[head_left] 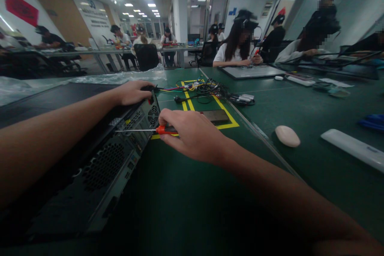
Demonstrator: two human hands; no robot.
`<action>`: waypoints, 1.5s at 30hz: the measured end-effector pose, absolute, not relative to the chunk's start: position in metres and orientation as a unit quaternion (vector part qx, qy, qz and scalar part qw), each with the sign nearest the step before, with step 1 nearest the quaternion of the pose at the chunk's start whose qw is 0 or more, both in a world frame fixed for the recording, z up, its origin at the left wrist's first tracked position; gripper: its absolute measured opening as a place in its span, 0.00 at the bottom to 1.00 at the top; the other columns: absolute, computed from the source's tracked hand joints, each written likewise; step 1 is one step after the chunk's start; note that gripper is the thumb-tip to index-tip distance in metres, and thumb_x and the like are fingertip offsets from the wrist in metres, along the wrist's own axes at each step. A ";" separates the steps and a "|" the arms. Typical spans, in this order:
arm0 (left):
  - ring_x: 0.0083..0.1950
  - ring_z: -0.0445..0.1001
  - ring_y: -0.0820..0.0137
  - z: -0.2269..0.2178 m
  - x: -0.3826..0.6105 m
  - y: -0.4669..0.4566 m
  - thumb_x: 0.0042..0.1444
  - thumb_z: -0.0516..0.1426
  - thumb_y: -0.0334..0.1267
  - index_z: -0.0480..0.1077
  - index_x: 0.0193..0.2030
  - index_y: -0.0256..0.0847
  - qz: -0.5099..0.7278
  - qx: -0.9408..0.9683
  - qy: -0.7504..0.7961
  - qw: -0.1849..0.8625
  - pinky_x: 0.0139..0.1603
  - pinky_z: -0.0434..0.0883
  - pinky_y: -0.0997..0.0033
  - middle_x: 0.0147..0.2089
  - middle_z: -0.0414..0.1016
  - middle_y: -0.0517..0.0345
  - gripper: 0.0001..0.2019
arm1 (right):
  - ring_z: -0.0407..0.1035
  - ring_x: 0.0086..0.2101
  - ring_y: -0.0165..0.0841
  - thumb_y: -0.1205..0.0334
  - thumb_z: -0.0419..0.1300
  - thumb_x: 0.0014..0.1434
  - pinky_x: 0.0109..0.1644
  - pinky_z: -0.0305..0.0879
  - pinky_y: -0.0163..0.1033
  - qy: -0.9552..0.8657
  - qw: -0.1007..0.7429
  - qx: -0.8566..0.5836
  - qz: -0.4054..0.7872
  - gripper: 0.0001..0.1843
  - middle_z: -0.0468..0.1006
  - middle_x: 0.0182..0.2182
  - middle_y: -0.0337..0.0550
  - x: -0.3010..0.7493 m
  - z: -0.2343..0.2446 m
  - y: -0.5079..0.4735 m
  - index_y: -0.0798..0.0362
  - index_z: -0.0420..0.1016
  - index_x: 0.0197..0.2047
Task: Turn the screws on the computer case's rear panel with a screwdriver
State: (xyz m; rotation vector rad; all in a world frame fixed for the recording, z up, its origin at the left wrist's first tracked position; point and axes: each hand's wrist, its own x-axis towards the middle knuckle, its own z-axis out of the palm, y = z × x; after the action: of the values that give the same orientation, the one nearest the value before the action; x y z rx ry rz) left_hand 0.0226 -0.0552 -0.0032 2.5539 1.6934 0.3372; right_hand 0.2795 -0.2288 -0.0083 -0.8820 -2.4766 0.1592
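A black computer case point(99, 168) lies on its side on the green mat point(186, 192), its perforated rear panel facing me. My left hand point(133, 92) rests on the case's far upper edge, fingers curled over it. My right hand point(192, 134) is closed round the red handle of a screwdriver point(163, 129). The thin metal shaft points left, and its tip reaches the rear panel near the round fan grille point(153, 115).
A tangle of coloured cables point(207, 88) and a dark flat block point(216, 116) lie inside yellow floor-tape lines behind my hands. A pale mouse point(287, 136) and a white keyboard point(352, 149) sit to the right. Several people work at tables beyond.
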 end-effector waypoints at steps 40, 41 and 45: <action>0.66 0.70 0.50 -0.006 0.019 -0.051 0.51 0.52 0.55 0.72 0.67 0.42 0.120 0.832 0.540 0.042 0.71 0.62 0.60 0.67 0.74 0.53 0.38 | 0.66 0.34 0.34 0.58 0.56 0.68 0.36 0.48 0.39 -0.908 0.231 -0.344 0.053 0.09 0.78 0.37 0.42 0.279 -0.005 -0.231 0.54 0.73 0.45; 0.66 0.71 0.50 -0.005 0.020 -0.052 0.51 0.52 0.55 0.72 0.67 0.43 0.120 0.832 0.540 0.043 0.71 0.62 0.59 0.67 0.74 0.53 0.37 | 0.66 0.35 0.34 0.57 0.56 0.68 0.36 0.48 0.39 -0.908 0.230 -0.346 0.053 0.09 0.78 0.37 0.42 0.279 -0.004 -0.231 0.54 0.73 0.44; 0.65 0.71 0.50 -0.004 0.021 -0.054 0.51 0.52 0.54 0.73 0.66 0.45 0.121 0.828 0.546 0.040 0.70 0.64 0.59 0.66 0.75 0.55 0.36 | 0.66 0.36 0.34 0.54 0.55 0.70 0.37 0.48 0.39 -0.910 0.223 -0.346 0.043 0.14 0.78 0.38 0.43 0.279 -0.004 -0.231 0.55 0.75 0.44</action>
State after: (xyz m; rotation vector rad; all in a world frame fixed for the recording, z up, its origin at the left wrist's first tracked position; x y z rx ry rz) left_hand 0.0210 -0.0542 -0.0042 2.5380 1.6720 0.3693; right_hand 0.2785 -0.2312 -0.0035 -0.9560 -2.5143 0.1197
